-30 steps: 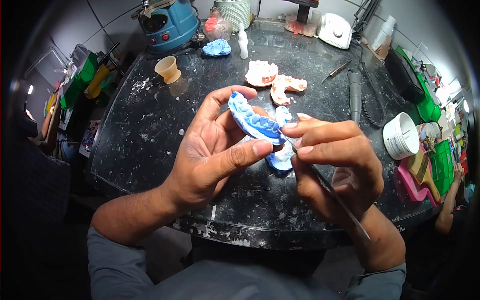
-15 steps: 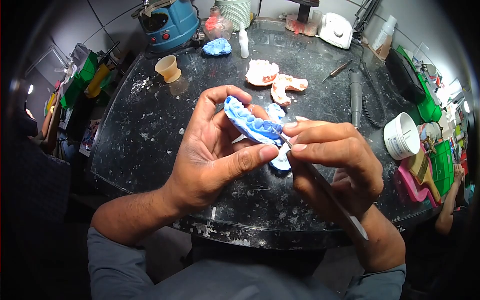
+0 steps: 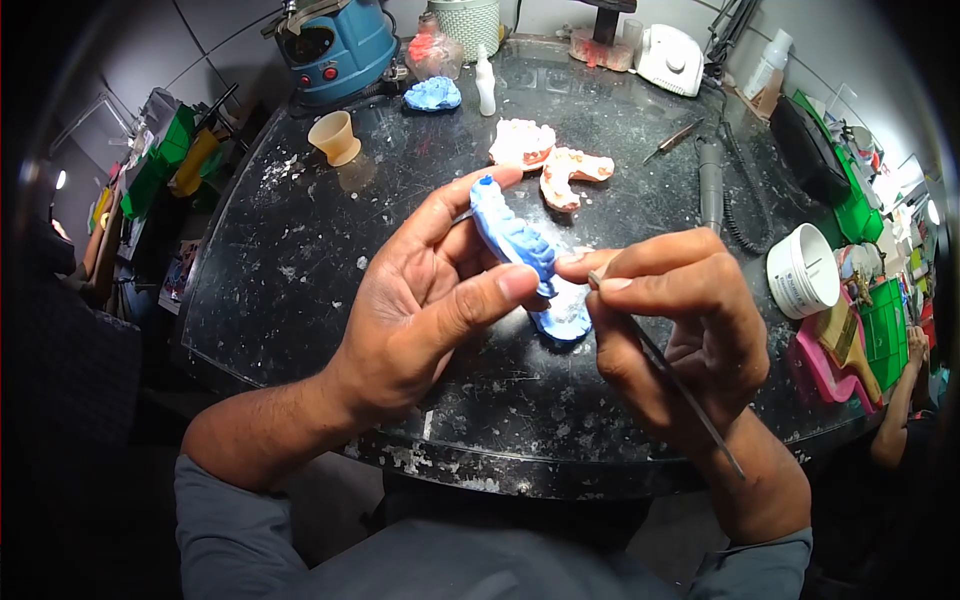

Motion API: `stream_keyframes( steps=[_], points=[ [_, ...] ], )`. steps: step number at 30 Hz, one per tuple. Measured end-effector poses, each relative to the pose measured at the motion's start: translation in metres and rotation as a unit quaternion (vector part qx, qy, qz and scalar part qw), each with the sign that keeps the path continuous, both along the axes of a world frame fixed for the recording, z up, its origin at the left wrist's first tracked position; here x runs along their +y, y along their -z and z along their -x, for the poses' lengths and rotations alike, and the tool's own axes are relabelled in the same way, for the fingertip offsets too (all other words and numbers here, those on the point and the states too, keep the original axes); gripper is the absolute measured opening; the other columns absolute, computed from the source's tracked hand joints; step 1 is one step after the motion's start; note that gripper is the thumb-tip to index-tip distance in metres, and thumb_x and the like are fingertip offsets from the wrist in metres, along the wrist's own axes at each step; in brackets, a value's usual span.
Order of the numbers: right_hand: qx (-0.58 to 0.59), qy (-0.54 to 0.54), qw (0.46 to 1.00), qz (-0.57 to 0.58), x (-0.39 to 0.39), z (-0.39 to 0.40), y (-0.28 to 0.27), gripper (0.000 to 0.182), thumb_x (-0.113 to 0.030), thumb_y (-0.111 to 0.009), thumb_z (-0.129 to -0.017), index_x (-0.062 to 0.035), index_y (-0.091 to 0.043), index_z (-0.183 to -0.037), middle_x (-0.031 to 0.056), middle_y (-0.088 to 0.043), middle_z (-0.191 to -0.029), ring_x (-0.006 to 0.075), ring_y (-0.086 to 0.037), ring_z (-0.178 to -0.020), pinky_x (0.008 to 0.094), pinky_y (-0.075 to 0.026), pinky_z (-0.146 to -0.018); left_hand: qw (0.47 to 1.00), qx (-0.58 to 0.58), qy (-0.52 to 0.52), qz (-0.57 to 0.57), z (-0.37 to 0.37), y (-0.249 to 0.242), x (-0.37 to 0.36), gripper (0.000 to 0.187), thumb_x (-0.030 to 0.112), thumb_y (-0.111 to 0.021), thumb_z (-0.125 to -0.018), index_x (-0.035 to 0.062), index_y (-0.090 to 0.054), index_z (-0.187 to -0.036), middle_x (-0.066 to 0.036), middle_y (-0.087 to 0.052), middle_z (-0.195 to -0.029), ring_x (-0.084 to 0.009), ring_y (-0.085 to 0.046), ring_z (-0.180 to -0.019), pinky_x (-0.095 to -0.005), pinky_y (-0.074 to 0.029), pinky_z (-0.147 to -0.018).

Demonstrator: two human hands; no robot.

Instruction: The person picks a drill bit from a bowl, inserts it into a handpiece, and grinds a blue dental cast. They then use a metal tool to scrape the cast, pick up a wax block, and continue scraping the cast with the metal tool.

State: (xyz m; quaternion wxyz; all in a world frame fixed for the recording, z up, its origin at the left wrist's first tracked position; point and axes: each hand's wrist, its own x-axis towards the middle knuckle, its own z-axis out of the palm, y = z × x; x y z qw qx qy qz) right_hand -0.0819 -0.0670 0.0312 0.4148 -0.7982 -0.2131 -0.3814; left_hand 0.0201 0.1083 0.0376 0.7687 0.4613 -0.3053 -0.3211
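Observation:
Between the thumb and fingers of my left hand [image 3: 420, 300] is a blue dental mould [image 3: 515, 240] with tooth-shaped hollows, held tilted over the table. My right hand [image 3: 685, 320] pinches a thin metal tool [image 3: 680, 385] whose handle slants down toward the wrist; its tip is hidden near the fingertips, beside the mould's right side. Beneath the hands, partly covered, a second blue piece with a whitish middle [image 3: 562, 322] lies on the table. Beyond them rest a pinkish-white dental cast [image 3: 522, 144] and a curved cast [image 3: 575, 176].
On the dark table [image 3: 290, 330] stand a beige cup [image 3: 335, 138], a blue machine [image 3: 340, 55], a blue lump [image 3: 433, 94], a small white bottle [image 3: 486, 85] and a white tub [image 3: 803, 272]. A handpiece [image 3: 711, 185] lies right. Another person's arm [image 3: 895, 415] shows far right.
My left hand has turned the blue mould more upright. The tool in my right hand has rotated, and its tip has moved off the mould's surface.

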Motion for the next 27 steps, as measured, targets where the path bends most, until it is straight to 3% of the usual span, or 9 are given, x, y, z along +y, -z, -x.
stream_keyframes(
  steps=[9,15,27],
  points=[
    [0.013,-0.007,1.0,-0.023,0.0015,-0.0003,-0.0014,0.026,0.019,-0.061,-0.08,0.0018,-0.055,-0.099,0.015,-0.057,-0.098,0.0299,-0.069,-0.095,0.0365,-0.058,-0.085,1.0,0.017,0.014,-0.002,-0.0012,0.0007,-0.0009,0.073,0.018,-0.063,-0.093,-0.0068,-0.024,-0.149,-0.017,-0.057,-0.123,-0.0212,-0.058,-0.117,-0.036,-0.044,-0.105],
    [0.014,-0.031,0.999,-0.013,0.004,-0.0016,0.0015,0.027,0.019,-0.061,-0.078,0.0016,-0.055,-0.098,0.0155,-0.058,-0.098,0.0294,-0.069,-0.094,0.0376,-0.058,-0.086,0.998,-0.051,-0.033,-0.017,-0.0037,0.005,-0.0002,0.067,0.025,-0.057,-0.097,-0.0076,-0.027,-0.148,-0.02,-0.059,-0.121,-0.0222,-0.057,-0.118,-0.0376,-0.04,-0.108],
    [0.046,0.013,0.999,-0.019,0.0046,0.0025,-0.0006,0.024,0.018,-0.06,-0.081,0.0027,-0.053,-0.099,0.0161,-0.057,-0.099,0.028,-0.068,-0.096,0.037,-0.055,-0.088,0.999,0.036,-0.003,-0.037,-0.0069,-0.0002,0.0032,0.056,0.03,-0.045,-0.103,-0.0033,-0.032,-0.146,-0.02,-0.059,-0.125,-0.0246,-0.058,-0.121,-0.0393,-0.044,-0.108]
  ],
)
